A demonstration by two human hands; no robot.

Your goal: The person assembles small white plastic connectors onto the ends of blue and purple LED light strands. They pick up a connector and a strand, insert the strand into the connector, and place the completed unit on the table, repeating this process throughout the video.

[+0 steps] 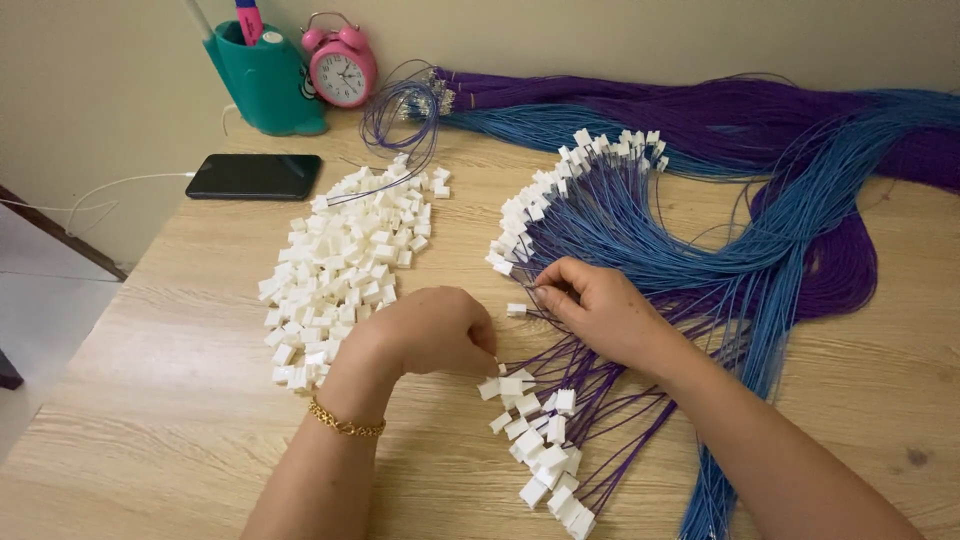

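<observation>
Right, I'm looking down at both hands over the wooden table (pixel 170 420), and the thing that matters sits between them: one small white connector (pixel 516 310) just off the right hand (pixel 600 312), on its thumb side, with thin wires trailing back under the fingers toward the right. Right hand is pinched nearly closed on those wires, fingertips (pixel 545 290) touching them beside the connector, so it's plainly the nearer one. Left hand (pixel 435 330) is curled into a loose fist a little below and left of the connector; whether it has anything inside I can't tell, the knuckles hide it. The wires' long axis runs roughly left to right here, the connector at the left end pointing at the left hand. Loose white housings (pixel 345 265) lie heaped well to the left, finished blue and purple leads (pixel 590 200) fan above, more finished ones (pixel 545 440) sit just below the hands
</observation>
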